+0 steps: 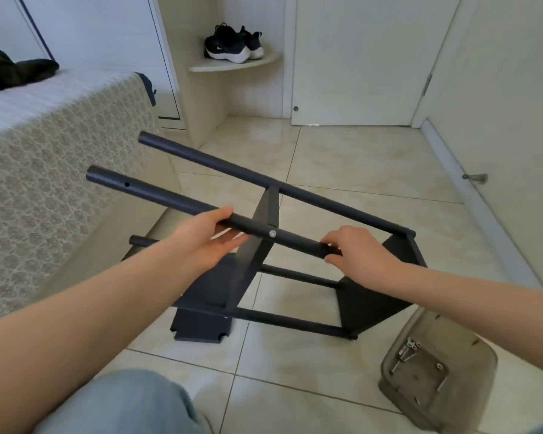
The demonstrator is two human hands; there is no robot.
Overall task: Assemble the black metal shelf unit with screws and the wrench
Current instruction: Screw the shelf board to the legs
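- We see a grey tray (470,364) of screws (407,348) on the floor by the shelf unit's (254,255) right corner, and a bed (44,145) to the left.
- Our left hand (201,236) and right hand (358,255) both grip its near post (157,195).

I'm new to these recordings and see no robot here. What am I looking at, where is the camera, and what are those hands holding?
There is no machine: a person works bare-handed. The single picture comes from a camera worn on their head, looking forward and down, so the arms are the wearer's own. The black metal shelf unit lies on its side on the beige tiled floor. The left hand and the right hand both grip its nearest round black metal pole, either side of a silver screw. A loose flat black metal panel also lies on the floor. A grey plastic tray at lower right holds spare silver screws. No wrench is visible.
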